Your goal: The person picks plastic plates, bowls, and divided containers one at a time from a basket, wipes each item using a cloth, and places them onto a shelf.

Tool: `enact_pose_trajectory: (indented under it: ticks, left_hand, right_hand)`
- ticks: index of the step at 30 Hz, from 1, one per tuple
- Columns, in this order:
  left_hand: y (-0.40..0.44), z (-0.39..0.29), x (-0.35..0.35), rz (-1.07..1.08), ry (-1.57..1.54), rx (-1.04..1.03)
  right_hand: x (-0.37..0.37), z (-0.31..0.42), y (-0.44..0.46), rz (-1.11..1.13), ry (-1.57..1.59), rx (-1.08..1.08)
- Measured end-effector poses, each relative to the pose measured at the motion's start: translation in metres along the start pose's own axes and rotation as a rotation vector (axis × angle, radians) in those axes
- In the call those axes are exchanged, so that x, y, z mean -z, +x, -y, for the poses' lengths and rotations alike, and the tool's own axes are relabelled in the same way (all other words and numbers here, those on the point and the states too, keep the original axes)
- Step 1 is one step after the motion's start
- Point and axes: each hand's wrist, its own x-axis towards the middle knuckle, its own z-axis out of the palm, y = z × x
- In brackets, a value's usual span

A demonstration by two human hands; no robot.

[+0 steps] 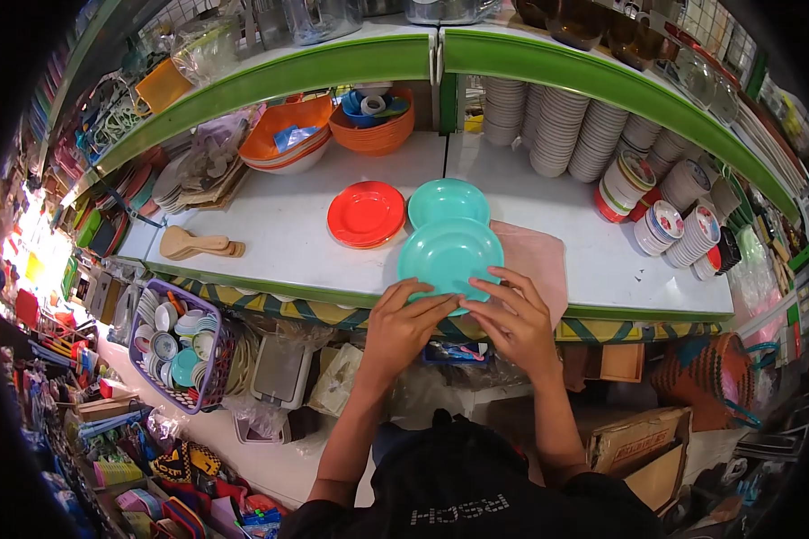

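Observation:
A turquoise plate (449,256) is held by its near rim between my two hands, above the front part of the white shelf. My left hand (406,319) pinches the rim from the left, fingers bent over the edge. On the right side of the rim, my right hand (512,316) grips with its fingertips on the plate's face. Just behind lies another turquoise plate (449,199), partly overlapped by the held one. A red plate (366,214) rests to the left on top of a paler one. Under and right of the held plate is a pink cloth (535,260).
Orange bowls (288,126) and wooden paddles (198,242) are on the left of the shelf (288,260). Stacked white cups or bowls (553,135) stand at the back right. Below left is a purple basket (211,386) of dishes; a cardboard box (638,440) sits on the right.

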Motion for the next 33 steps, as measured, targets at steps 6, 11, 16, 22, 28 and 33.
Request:
enact_pose_trajectory:
  ticks: [6,11,16,22,28,33]
  left_hand:
    - [0.040,0.045,-0.025,0.010,0.032,-0.121]
    - [0.061,0.080,-0.053,0.075,0.044,-0.129]
    - [0.064,0.095,-0.065,0.192,0.018,-0.114]
    - [0.060,0.097,-0.060,0.119,-0.026,-0.130]
    - [0.001,0.077,0.017,-0.022,-0.156,0.077]
    - [-0.104,0.067,0.098,-0.264,-0.115,0.444]
  right_hand:
    - [-0.026,-0.044,0.016,-0.051,-0.040,-0.023]
    - [-0.040,-0.078,0.035,-0.018,-0.041,-0.110]
    - [-0.053,-0.100,0.041,0.049,-0.004,-0.200]
    - [-0.051,-0.094,0.044,0.127,-0.072,-0.237]
    - [-0.063,-0.015,0.059,0.079,0.057,-0.186]
    - [-0.134,0.080,0.071,0.312,0.382,-0.116]
